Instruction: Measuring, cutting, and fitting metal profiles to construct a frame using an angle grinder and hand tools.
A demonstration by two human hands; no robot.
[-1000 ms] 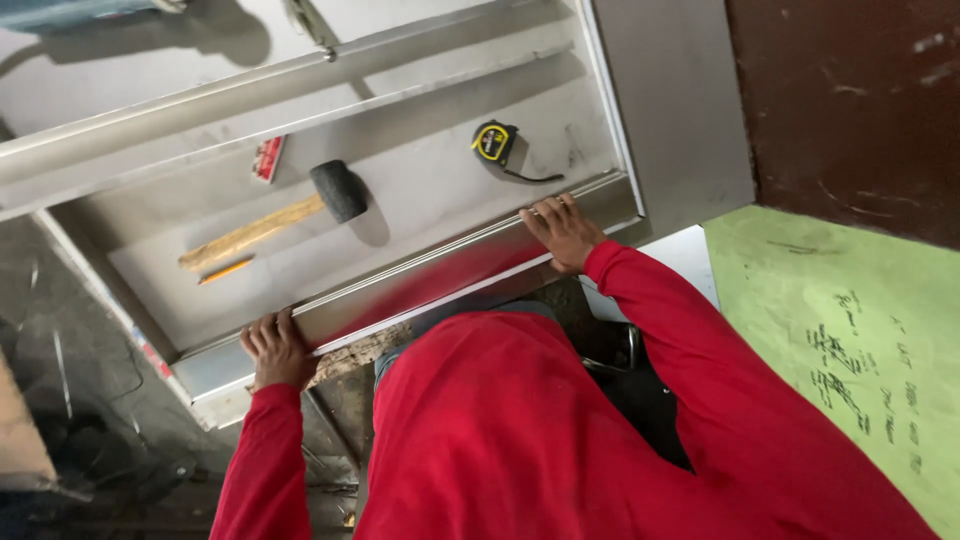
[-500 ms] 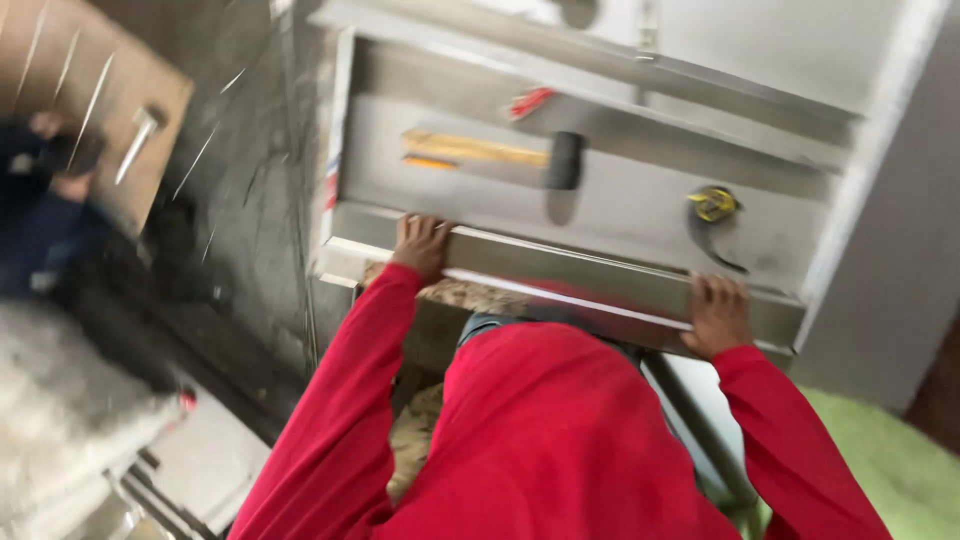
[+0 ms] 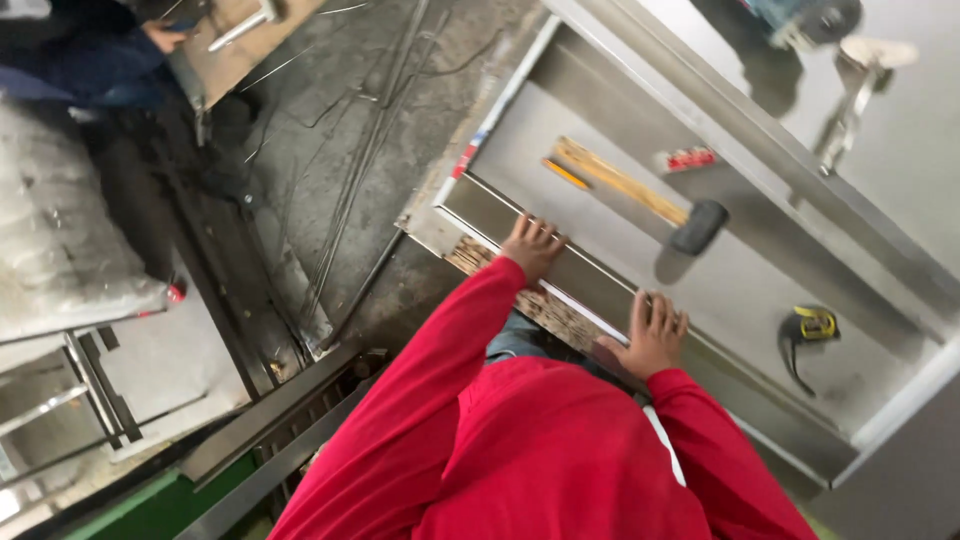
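Head view, looking straight down over a red-sleeved torso. The left hand (image 3: 533, 245) is lying flat, fingers spread and open, palm down on the near rim of a shallow stainless steel tray (image 3: 620, 290). The right hand (image 3: 655, 335) is doing the same further along that rim, toward 4 o'clock from the left hand, fingers splayed, not wrapped around anything. Both hands are pressing on the tray edge, well apart from each other.

Inside the tray, at about 1 o'clock from the left hand, a wooden-handled hammer (image 3: 640, 195) with a black head is lying flat, handle pointing to 10 o'clock. An orange pencil (image 3: 566, 174) is sitting just beside the handle. A small red-and-white flat item (image 3: 686, 158) is resting near the far wall, at 12 o'clock from the hammer head. A yellow-and-black tape measure (image 3: 812, 325) is lying at 3 o'clock from the right hand, its strap trailing down.

The tray is sitting at the right of the frame; the dark concrete floor (image 3: 330, 130) with thin metal rods is filling the left. At 10 o'clock, another person's hand (image 3: 165, 38) is touching a wooden board (image 3: 240, 45).
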